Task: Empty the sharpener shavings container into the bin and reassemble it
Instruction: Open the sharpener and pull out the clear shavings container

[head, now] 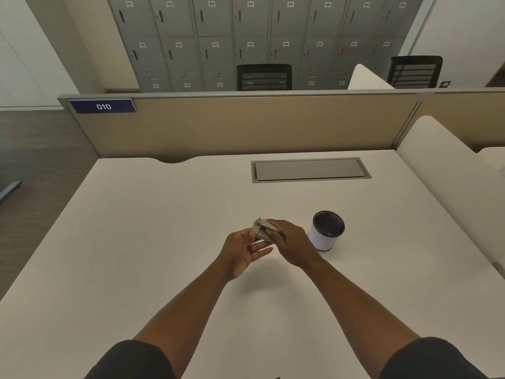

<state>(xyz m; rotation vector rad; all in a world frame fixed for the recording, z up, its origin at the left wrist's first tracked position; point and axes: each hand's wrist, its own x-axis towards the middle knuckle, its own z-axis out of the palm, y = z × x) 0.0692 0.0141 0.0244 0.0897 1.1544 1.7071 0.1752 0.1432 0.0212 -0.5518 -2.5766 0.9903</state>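
A small pale sharpener (261, 228) with a clear end piece is held above the white desk (153, 231) between both hands. My left hand (241, 251) grips its left end with thumb and forefinger, the other fingers spread. My right hand (289, 242) closes over its right part, hiding most of it. I cannot tell whether the container is seated or pulled out. A small white cylindrical bin (325, 236) with a dark inside stands upright on the desk just right of my right hand.
A grey cable-tray lid (310, 170) is set into the desk at the back. A beige partition (246, 124) closes the far edge, and a white side divider (448, 170) runs along the right. Lockers and two black chairs stand beyond.
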